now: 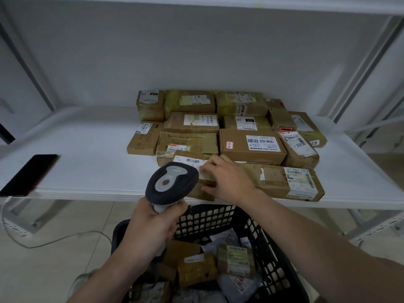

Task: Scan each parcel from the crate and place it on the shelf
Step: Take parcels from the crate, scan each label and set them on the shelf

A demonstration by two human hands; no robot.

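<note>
**Setting 1 parcel down at the shelf's front lip**

Nearest me, the black plastic lattice crate (273,248) holds a jumble of brown boxes and pale bags not yet shelved. Just above its rim, the brown cardboard parcel with a white barcode label (190,161) lies at the very front edge of the white shelf board (87,171). That is the risk as I see it: if it is let go too soon, it could tip off the lip and drop back among the unscanned ones. The dark grey handheld scanner (172,182) hangs close over the parcel's near corner, so a careless swing might knock it. Too hard a push could shunt the taped rows of brown boxes (251,145) behind it out of line.

The left hand (153,228) is wrapped tight round the scanner's pale handle, with the scanner's head raised towards the shelf. The right hand (227,180) reaches in from the lower right. Its fingers lie over the label and its thumb is on the near face, so the 2 pinch the parcel between them.
</note>
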